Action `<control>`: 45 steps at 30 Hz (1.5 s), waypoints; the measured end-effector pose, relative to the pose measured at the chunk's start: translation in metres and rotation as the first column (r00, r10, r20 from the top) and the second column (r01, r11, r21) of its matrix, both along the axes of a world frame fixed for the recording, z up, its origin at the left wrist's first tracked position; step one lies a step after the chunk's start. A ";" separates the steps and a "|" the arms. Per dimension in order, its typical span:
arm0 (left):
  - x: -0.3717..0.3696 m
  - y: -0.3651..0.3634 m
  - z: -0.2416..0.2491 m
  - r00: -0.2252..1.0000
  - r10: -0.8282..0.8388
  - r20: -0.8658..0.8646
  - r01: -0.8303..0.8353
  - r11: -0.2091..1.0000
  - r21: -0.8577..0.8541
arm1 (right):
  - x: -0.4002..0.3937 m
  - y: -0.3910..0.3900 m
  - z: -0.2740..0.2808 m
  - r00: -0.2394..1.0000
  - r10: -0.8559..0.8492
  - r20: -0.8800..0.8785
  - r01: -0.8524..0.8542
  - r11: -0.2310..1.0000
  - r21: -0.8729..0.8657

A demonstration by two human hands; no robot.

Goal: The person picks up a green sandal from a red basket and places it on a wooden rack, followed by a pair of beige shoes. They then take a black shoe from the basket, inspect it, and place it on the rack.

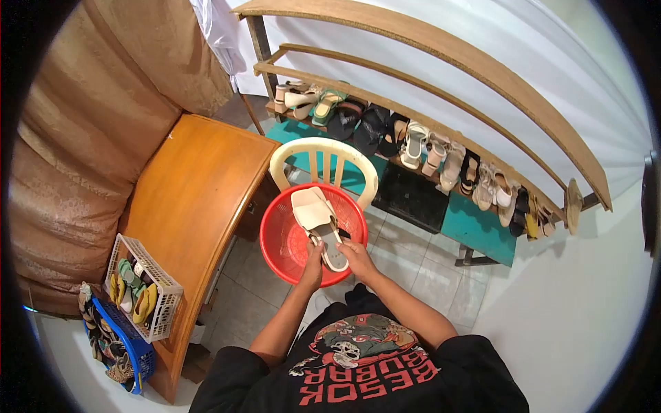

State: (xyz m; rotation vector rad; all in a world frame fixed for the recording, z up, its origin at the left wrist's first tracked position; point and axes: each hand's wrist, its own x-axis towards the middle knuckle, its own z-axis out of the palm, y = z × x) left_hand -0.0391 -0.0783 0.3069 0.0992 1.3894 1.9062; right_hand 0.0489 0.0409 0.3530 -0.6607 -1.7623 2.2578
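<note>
Over a red plastic basin (273, 242), both my hands are on a cream sandal (311, 208) with a wide front band and a grey insole. Its toe points away from me and its heel lies between my hands. My left hand (315, 263) is closed on the left side near the heel, thumb on top. On the other side my right hand (357, 257) grips the edge, its thumb by the insole. The fingers underneath are hidden. The basin sits on a cream plastic chair (323, 146), whose backrest rises behind it.
A wooden rack (441, 49) along the far wall holds a row of shoes (414, 144). Below it is a teal bench (477, 227). To my left stands a wooden table (196, 182) with a white basket (165, 303) of sandals; beside it is a blue basket (141, 347) of footwear.
</note>
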 end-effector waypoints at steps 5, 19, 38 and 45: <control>0.019 -0.011 0.018 0.998 -0.064 -0.015 0.064 0.996 0.069 | 0.023 -0.028 0.005 0.989 -0.146 0.003 0.146 0.989 -0.027; 0.099 0.029 0.042 0.911 -0.389 -0.139 0.406 0.906 0.122 | 0.116 -0.024 0.026 0.850 -0.514 -0.117 0.519 0.855 0.019; 0.321 0.153 0.083 0.662 -0.739 -0.128 0.750 0.652 0.113 | 0.366 0.037 0.050 0.716 -0.652 -0.250 0.654 0.751 -0.086; 0.358 0.188 0.078 0.536 -0.810 -0.237 0.831 0.556 -0.021 | 0.400 0.059 0.035 0.605 -0.751 -0.264 0.707 0.660 -0.254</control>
